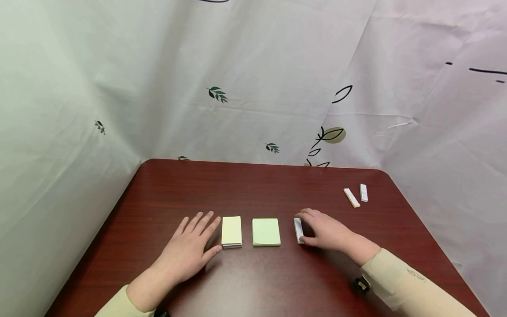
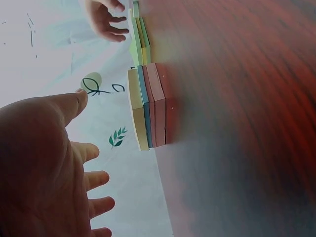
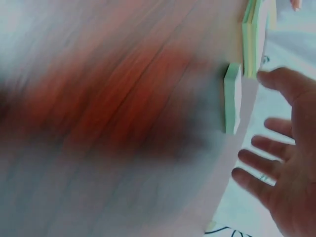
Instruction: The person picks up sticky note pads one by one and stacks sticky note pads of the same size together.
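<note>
My left hand [image 1: 185, 254] is spread flat just left of a stack of sticky note pads with a pale yellow top [image 1: 231, 231]. Yellow, blue and pink layers show along that stack's side [image 2: 149, 111] in the left wrist view. To its right sits a square stack of light green sticky notes [image 1: 266, 232], with a yellow layer between green ones. Over at the right, my right hand [image 1: 326, 231] hovers by a narrow sticky note pad [image 1: 298, 230], white on top with a green side [image 3: 230, 101]. Its thumb and fingers are extended and spaced apart in the right wrist view.
Two narrow strip pads, one slanted [image 1: 351, 198] and one nearly straight [image 1: 363, 193], lie toward the back right of the reddish-brown table [image 1: 245, 185]. White patterned sheeting [image 1: 245, 119] hangs behind the table and along both sides.
</note>
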A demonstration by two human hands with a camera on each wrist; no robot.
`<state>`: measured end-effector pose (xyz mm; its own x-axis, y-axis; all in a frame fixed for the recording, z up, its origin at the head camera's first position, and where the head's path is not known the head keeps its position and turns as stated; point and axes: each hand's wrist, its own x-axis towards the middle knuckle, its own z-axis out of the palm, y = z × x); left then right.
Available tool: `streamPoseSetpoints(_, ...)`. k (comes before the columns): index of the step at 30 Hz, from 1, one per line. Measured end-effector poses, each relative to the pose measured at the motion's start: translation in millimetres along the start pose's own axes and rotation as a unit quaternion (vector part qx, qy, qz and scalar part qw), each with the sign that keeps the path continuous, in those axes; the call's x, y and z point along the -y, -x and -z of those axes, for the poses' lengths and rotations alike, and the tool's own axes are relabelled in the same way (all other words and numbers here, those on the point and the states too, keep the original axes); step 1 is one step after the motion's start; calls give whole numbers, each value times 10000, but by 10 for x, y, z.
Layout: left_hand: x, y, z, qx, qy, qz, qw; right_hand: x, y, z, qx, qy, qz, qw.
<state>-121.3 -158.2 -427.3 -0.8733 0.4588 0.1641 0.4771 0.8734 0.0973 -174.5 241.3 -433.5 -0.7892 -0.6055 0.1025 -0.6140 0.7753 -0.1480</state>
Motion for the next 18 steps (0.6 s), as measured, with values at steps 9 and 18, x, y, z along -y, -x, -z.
streamPoseSetpoints(9, -16, -14, 31, 74, -5, 7, 10000, -71, 40, -24, 180, 522, 982, 9936)
streamPoseSetpoints(18, -30, -14, 56, 99, -11, 41, 9999, -53, 40, -44, 203, 587, 1095, 9920)
